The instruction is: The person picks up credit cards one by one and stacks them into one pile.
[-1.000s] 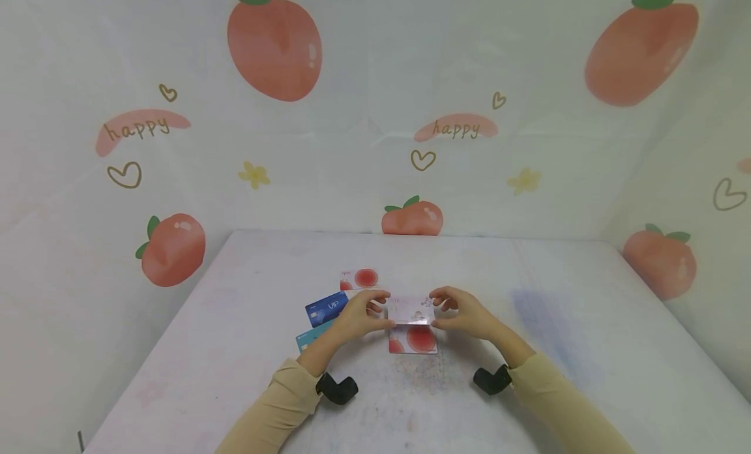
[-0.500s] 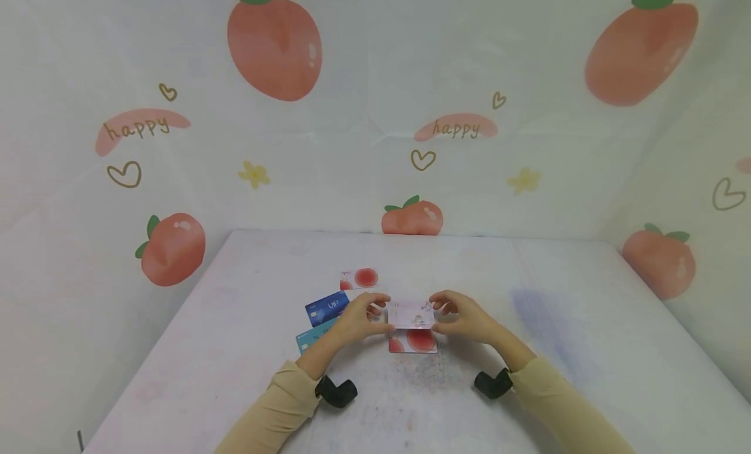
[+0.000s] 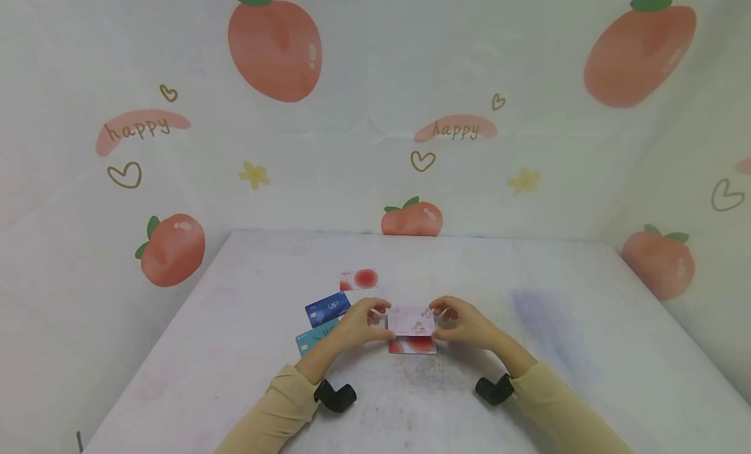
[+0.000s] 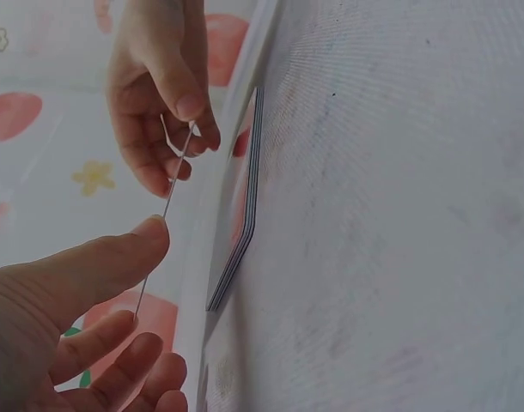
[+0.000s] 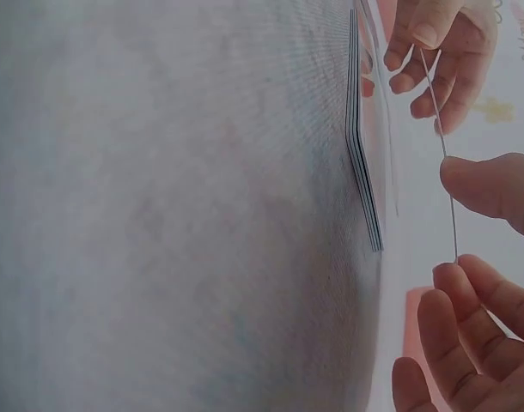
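Observation:
A pale pink card (image 3: 411, 320) with a faint print hangs level between both hands, above a stack of cards. My left hand (image 3: 359, 325) pinches its left end between thumb and fingertips. The right hand (image 3: 467, 323) pinches the opposite end the same way. In the left wrist view the card (image 4: 170, 196) appears edge-on as a thin line, apart from the stack (image 4: 254, 180) on the table. That stack (image 3: 413, 347) has a white top card with red circles, partly covered by the held one in the head view. Several layers show at its edge (image 5: 356, 129) in the right wrist view.
Left of the stack lie a blue VIP card (image 3: 327, 309) and a teal card (image 3: 317, 336), partly behind the left hand. Farther back is another white card with red circles (image 3: 359, 280). A fruit-printed cloth wall (image 3: 352, 141) rises behind the table (image 3: 281, 265).
Both hands have brought the pink card slightly toward the person, so it covers more of the stack. It shows flatter to the head camera than before. The other cards have not moved.

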Action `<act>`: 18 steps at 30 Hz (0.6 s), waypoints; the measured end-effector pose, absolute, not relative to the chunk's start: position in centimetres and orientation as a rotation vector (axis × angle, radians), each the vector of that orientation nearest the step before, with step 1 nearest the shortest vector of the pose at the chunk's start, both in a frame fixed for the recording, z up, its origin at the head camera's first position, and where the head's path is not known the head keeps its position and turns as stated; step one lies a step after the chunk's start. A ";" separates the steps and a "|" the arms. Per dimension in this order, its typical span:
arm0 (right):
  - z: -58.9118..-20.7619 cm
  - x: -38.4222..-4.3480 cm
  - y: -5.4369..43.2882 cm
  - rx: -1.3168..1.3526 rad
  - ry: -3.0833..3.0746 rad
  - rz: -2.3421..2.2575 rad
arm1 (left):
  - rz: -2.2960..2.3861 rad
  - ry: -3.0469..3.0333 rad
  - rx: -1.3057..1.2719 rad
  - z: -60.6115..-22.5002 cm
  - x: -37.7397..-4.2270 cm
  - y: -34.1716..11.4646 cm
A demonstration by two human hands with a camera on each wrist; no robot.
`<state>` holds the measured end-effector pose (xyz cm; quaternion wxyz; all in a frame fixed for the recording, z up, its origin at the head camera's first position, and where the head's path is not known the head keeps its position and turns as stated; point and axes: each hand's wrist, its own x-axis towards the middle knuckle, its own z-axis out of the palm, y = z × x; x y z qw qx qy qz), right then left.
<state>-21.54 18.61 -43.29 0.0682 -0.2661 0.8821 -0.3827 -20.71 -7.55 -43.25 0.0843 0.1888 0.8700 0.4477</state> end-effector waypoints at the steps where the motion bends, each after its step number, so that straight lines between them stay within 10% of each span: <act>1: -43.3 -21.5 18.6 -0.805 2.654 -1.152 | 1.336 2.588 0.554 -43.2 -20.6 -7.6; 18: -43.4 -20.9 18.7 -0.835 2.673 -1.081 | 1.220 2.640 0.590 -43.3 -19.9 -7.4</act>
